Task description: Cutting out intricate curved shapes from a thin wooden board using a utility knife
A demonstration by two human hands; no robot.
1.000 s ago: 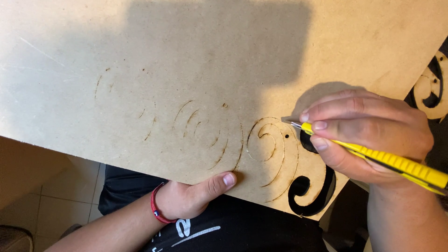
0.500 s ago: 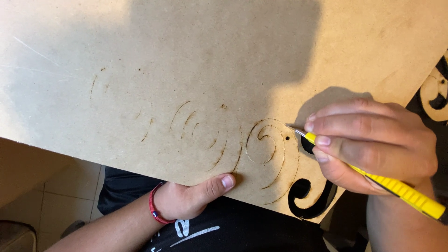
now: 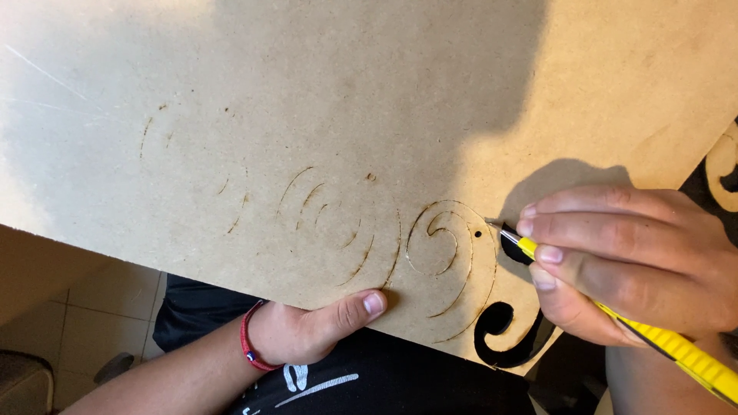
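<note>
A large tan fibreboard sheet [image 3: 323,100] fills most of the view, with faint curled scroll lines [image 3: 442,253] scored into it. My right hand [image 3: 623,261] grips a yellow utility knife [image 3: 615,315], its blade tip touching the board beside a small hole near the right scroll. A curved slot [image 3: 503,338] is cut right through the board just below that hand. My left hand [image 3: 315,330], with a red wristband, holds the board's near edge, thumb on top.
A second board piece with cut scroll shapes [image 3: 723,169] shows at the right edge. Pale floor tiles [image 3: 84,330] and dark clothing [image 3: 361,380] lie below the board's near edge.
My right hand and the knife have shifted slightly along the right scroll. My left hand has kept its grip on the board's edge.
</note>
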